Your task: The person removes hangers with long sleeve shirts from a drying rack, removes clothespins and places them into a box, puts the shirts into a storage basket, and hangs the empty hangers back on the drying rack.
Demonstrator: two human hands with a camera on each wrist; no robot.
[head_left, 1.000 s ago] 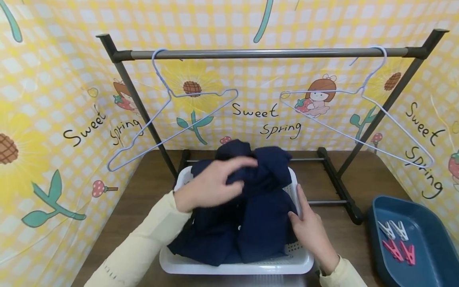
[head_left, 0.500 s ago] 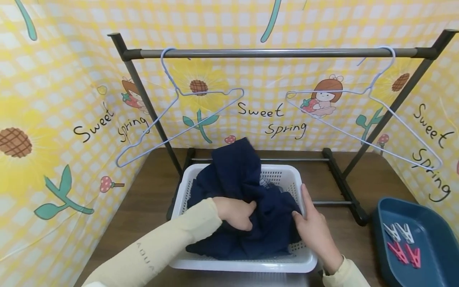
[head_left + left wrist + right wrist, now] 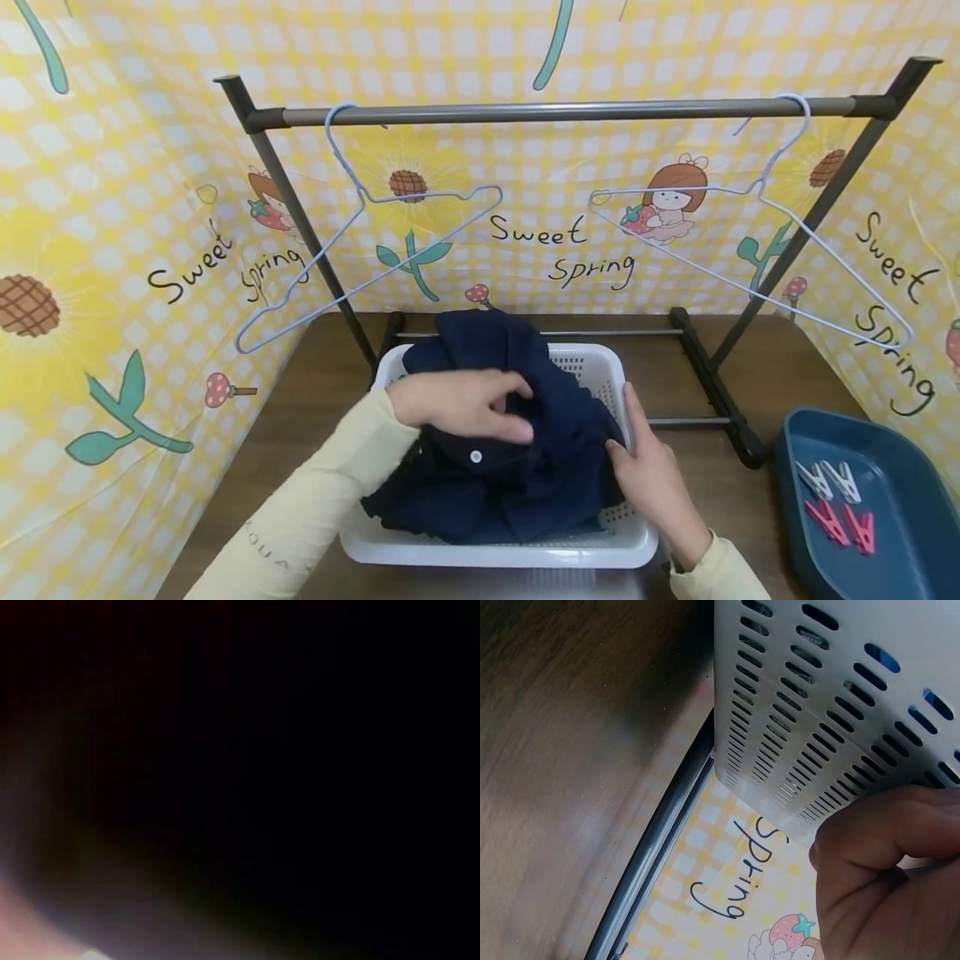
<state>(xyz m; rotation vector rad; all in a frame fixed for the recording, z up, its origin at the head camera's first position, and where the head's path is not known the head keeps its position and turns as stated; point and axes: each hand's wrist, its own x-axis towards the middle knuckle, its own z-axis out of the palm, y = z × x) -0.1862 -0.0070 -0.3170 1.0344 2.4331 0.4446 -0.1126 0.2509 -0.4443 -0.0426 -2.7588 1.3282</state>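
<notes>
A dark navy garment with a white button (image 3: 476,457) lies bunched in a white perforated basket (image 3: 498,557), its far part heaped over the back rim. Over the middle of the garment (image 3: 558,475) is my left hand (image 3: 465,404), thumb and forefinger spread apart with nothing visibly pinched; whether it touches the cloth I cannot tell. My right hand (image 3: 656,479) holds the basket's right rim, thumb on the inner side and fingers outside. In the right wrist view, bent fingers (image 3: 885,832) lie against the holed basket wall (image 3: 780,712). The left wrist view is almost black.
Behind the basket stands a dark metal rack (image 3: 562,112). Two lilac hangers, a left one (image 3: 360,196) and a right one (image 3: 759,187), hang from its bar. At right, a blue tray (image 3: 892,483) contains white clothespins (image 3: 842,481) and pink clothespins (image 3: 860,528).
My left hand has pushed down into the garment, then come back up and away from the front. The cloth's raised far fold has sunk lower. The right hand stays at the basket rim.
</notes>
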